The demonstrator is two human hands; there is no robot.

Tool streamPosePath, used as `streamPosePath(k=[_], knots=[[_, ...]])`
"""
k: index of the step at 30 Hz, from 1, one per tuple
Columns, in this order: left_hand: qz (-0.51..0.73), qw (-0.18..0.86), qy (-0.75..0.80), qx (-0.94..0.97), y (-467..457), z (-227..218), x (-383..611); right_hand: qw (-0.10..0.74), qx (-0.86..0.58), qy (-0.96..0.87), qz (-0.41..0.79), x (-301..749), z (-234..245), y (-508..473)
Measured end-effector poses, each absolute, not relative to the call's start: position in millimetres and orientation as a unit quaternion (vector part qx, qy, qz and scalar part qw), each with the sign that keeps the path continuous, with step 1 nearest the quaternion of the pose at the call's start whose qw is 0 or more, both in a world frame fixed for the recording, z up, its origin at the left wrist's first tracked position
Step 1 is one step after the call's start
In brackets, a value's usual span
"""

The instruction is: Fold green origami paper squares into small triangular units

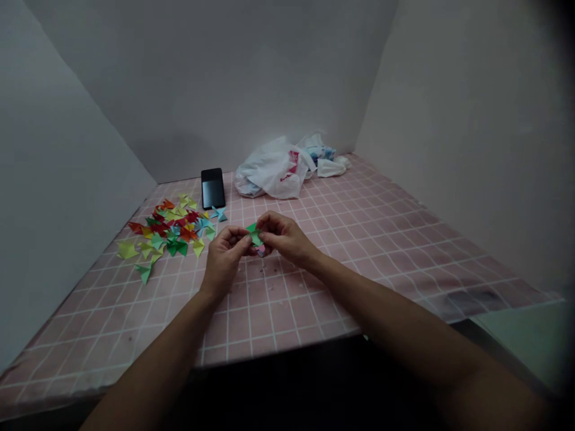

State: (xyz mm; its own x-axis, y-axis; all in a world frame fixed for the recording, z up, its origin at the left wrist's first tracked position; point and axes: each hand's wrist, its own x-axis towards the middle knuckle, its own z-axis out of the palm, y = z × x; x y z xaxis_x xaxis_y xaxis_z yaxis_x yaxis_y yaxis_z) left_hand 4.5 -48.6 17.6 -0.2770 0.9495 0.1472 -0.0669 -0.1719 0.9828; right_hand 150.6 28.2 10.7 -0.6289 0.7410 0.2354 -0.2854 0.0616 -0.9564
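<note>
Between both hands, a little above the tabletop, is a small piece of green origami paper (255,236), partly folded. My left hand (227,254) pinches its left side between thumb and fingers. On the other side, my right hand (284,239) grips the paper's right edge, thumb and fingertips pressed together. A small pink and lilac bit (261,249) shows just below the green paper; I cannot make out what it is. To the left of my hands lies a loose heap of folded paper pieces (177,226) in red, orange, yellow, green and blue.
A black phone (212,189) lies behind the heap. White plastic bags (274,170) sit crumpled near the back wall, with a blue and white packet (324,152) beside them. Pink checked cloth (359,233) covers the table, and grey walls rise on three sides.
</note>
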Motion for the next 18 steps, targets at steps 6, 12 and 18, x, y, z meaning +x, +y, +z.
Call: streamPosePath(k=[6, 12, 18], knots=[[0.635, 0.398, 0.497, 0.438, -49.2, 18.1, 5.0, 0.395, -0.178, -0.612, 0.661, 151.0, 12.2, 27.0], [0.649, 0.373, 0.491, 0.446, -49.5, 19.1, 6.2, 0.401, -0.166, -0.604, 0.668, 151.9, 15.4, 24.6], [0.660, 0.364, 0.484, 0.444, -50.1, 19.4, 7.2, 0.404, -0.154, -0.594, 0.678, 150.9, 12.4, 25.3]])
